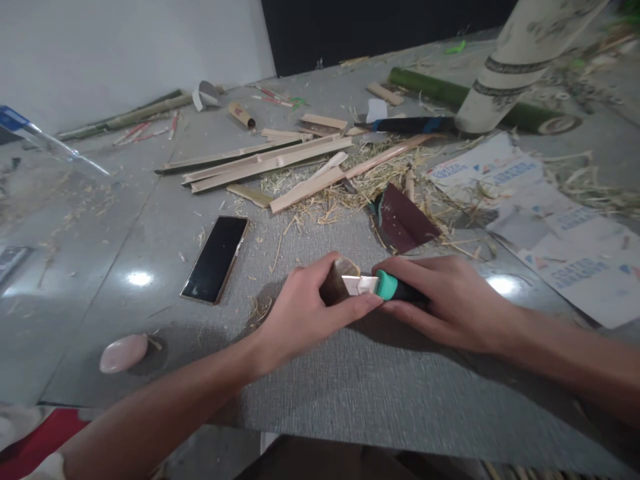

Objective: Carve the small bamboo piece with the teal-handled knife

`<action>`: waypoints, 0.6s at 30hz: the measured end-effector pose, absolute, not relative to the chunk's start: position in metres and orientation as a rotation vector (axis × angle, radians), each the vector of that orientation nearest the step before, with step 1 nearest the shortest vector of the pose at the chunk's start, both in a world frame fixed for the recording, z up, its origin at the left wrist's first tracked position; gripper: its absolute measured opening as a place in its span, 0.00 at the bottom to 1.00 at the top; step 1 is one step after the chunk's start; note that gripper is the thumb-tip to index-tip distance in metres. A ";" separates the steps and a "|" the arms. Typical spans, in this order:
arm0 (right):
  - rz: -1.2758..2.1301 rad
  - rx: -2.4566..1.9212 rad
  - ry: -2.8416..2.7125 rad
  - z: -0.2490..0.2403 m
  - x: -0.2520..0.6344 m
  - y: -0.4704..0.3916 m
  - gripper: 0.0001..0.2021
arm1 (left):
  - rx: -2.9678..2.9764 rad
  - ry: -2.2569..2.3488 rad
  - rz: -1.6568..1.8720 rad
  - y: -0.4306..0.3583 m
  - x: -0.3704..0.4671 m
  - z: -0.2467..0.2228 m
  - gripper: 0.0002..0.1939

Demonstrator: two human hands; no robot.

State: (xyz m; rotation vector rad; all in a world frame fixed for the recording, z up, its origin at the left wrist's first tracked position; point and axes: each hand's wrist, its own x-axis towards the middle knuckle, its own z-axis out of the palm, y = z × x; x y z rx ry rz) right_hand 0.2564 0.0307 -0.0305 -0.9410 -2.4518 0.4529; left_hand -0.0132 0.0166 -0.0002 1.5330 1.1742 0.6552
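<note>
Left hand round bamboo piece, right hand round knife; phone, sandpaper nearby

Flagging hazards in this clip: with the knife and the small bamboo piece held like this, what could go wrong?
1. The knife blade lies against the bamboo piece right beside the left hand fingers; a slip could cut them.
2. The piece is small and only pinched, so it may twist or pop loose.
3. Flying chips could hit the phone nearby.

left hand: curled, clasping | right hand: fist-gripped, knuckles up | forearms converging
</note>
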 end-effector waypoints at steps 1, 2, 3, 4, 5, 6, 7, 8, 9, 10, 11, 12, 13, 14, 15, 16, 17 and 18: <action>0.442 -0.936 -2.442 -0.031 0.257 0.031 0.19 | 1.536 1.173 0.656 0.017 -0.013 0.000 0.23; 0.428 -0.930 -2.430 -0.033 0.257 0.031 0.19 | 1.536 1.170 0.658 0.017 -0.013 0.000 0.23; 0.419 -0.925 -2.428 -0.034 0.257 0.030 0.19 | 1.533 1.165 0.659 0.017 -0.013 0.000 0.23; 0.414 -0.918 -2.433 -0.034 0.257 0.030 0.19 | 1.530 1.160 0.660 0.017 -0.013 0.000 0.23; 0.409 -0.913 -2.435 -0.035 0.257 0.030 0.18 | 1.528 1.156 0.663 0.017 -0.013 0.001 0.23; 0.408 -0.911 -2.438 -0.035 0.257 0.031 0.18 | 1.527 1.155 0.664 0.017 -0.013 0.001 0.23; 0.411 -0.911 -2.441 -0.035 0.257 0.031 0.18 | 1.529 1.156 0.665 0.017 -0.013 0.002 0.23; 0.414 -0.914 -2.443 -0.035 0.257 0.031 0.17 | 1.534 1.161 0.666 0.017 -0.012 0.003 0.23; 0.416 -0.917 -2.444 -0.035 0.257 0.031 0.17 | 1.539 1.166 0.665 0.017 -0.012 0.004 0.23; 0.415 -0.923 -2.446 -0.035 0.257 0.031 0.17 | 1.540 1.167 0.664 0.017 -0.012 0.004 0.23; 0.411 -0.931 -2.450 -0.035 0.257 0.031 0.17 | 1.537 1.166 0.663 0.018 -0.012 0.004 0.23; 0.403 -0.940 -2.452 -0.035 0.257 0.031 0.17 | 1.532 1.162 0.660 0.018 -0.013 0.004 0.23; 0.398 -0.949 -2.456 -0.035 0.257 0.031 0.17 | 1.529 1.155 0.660 0.019 -0.013 0.004 0.23; 0.395 -0.958 -2.459 -0.035 0.257 0.031 0.17 | 1.525 1.147 0.656 0.019 -0.013 0.003 0.23; 0.396 -0.964 -2.460 -0.035 0.257 0.031 0.18 | 1.525 1.141 0.655 0.019 -0.014 0.002 0.23; 0.398 -0.965 -2.461 -0.035 0.257 0.031 0.18 | 1.528 1.140 0.654 0.020 -0.014 0.001 0.23; 0.401 -0.962 -2.460 -0.035 0.257 0.031 0.18 | 1.533 1.142 0.652 0.020 -0.015 0.001 0.23; 0.404 -0.957 -2.460 -0.034 0.256 0.031 0.18 | 1.538 1.145 0.651 0.020 -0.015 0.000 0.23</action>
